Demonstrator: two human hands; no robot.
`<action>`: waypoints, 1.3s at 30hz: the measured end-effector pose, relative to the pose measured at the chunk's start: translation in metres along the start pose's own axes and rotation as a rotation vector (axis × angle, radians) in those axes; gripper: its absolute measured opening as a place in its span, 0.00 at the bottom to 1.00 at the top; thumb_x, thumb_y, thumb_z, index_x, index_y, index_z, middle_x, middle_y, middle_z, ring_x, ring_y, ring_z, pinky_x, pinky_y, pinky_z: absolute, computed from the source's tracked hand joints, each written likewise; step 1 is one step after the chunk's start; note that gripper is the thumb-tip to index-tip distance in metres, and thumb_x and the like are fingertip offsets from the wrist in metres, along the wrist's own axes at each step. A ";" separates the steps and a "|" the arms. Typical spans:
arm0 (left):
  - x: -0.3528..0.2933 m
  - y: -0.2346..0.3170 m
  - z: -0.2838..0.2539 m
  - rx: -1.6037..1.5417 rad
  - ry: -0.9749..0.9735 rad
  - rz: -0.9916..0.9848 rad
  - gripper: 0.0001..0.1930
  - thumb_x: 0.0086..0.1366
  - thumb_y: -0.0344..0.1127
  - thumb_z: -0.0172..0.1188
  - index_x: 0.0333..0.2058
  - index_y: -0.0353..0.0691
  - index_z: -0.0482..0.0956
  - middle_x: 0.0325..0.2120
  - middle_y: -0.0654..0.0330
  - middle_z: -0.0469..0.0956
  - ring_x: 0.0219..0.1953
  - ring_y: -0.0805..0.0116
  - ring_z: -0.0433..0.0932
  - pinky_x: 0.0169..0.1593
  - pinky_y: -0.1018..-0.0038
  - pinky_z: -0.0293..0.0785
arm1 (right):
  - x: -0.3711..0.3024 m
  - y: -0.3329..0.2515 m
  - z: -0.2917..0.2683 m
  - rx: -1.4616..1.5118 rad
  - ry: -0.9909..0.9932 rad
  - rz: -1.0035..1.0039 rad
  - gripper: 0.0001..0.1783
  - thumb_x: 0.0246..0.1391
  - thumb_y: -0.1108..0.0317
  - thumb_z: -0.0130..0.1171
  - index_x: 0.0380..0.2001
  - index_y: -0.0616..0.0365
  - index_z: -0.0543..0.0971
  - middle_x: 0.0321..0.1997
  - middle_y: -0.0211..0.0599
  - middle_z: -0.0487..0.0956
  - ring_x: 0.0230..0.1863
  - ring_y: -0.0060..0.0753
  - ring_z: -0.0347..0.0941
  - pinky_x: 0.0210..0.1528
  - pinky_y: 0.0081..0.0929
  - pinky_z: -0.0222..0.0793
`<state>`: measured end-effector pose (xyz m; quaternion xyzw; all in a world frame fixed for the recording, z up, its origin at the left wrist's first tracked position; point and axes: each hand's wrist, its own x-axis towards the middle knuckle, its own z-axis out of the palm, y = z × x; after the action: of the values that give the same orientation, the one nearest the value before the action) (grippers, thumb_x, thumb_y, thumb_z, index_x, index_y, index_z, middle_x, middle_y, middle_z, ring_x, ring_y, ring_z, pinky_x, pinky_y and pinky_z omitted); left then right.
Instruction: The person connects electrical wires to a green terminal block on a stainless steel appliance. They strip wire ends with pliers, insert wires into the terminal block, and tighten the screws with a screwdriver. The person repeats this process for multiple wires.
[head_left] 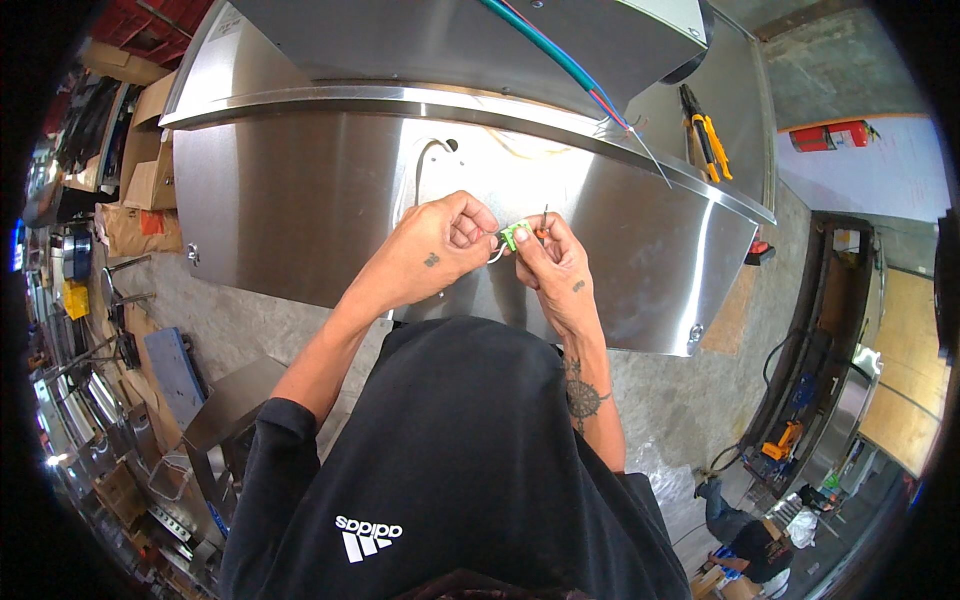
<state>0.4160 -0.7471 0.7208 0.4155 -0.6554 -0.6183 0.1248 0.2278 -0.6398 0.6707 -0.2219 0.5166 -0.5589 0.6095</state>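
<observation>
Over the steel panel my two hands meet at a small green terminal connector (513,236). My right hand (555,262) pinches it between thumb and fingers. A thin dark shaft and an orange bit also show at the right fingers, perhaps a small screwdriver (545,222); most of it is hidden. With bent fingertips my left hand (440,248) pinches thin wires at the connector's left side. One white wire (497,254) loops below the connector, and a bit of red shows between the left fingers. A grey cable (418,172) runs from a hole in the panel down behind my left hand.
Beyond the steel panel (290,200) stands a grey metal housing (400,40). A green-sleeved wire bundle (545,45) with bare ends hangs over the ledge. Yellow-handled pliers (708,140) lie at the right. Cardboard boxes (150,175) stand left; another person (750,550) is low at right.
</observation>
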 end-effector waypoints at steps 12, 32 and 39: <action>-0.001 -0.002 0.002 -0.131 -0.040 0.004 0.14 0.74 0.29 0.69 0.54 0.32 0.79 0.36 0.66 0.82 0.40 0.81 0.81 0.49 0.78 0.79 | 0.000 0.000 -0.002 0.042 -0.016 0.013 0.10 0.76 0.65 0.66 0.51 0.58 0.78 0.37 0.27 0.82 0.27 0.07 0.60 0.27 0.15 0.53; -0.004 -0.011 0.014 -0.302 -0.029 0.062 0.15 0.76 0.27 0.66 0.57 0.32 0.77 0.36 0.64 0.80 0.40 0.79 0.78 0.47 0.76 0.78 | 0.004 -0.006 -0.003 -0.010 -0.052 0.070 0.11 0.76 0.64 0.66 0.50 0.60 0.80 0.38 0.25 0.82 0.27 0.08 0.60 0.28 0.15 0.53; -0.001 -0.009 0.002 -0.276 -0.188 0.037 0.23 0.78 0.29 0.66 0.69 0.37 0.77 0.39 0.67 0.81 0.43 0.80 0.80 0.51 0.78 0.78 | 0.002 -0.009 -0.005 -0.048 -0.081 0.098 0.11 0.75 0.61 0.68 0.48 0.57 0.82 0.36 0.18 0.80 0.30 0.05 0.62 0.30 0.14 0.55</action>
<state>0.4187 -0.7443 0.7123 0.3227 -0.5807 -0.7360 0.1303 0.2189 -0.6428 0.6754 -0.2333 0.5150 -0.5067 0.6509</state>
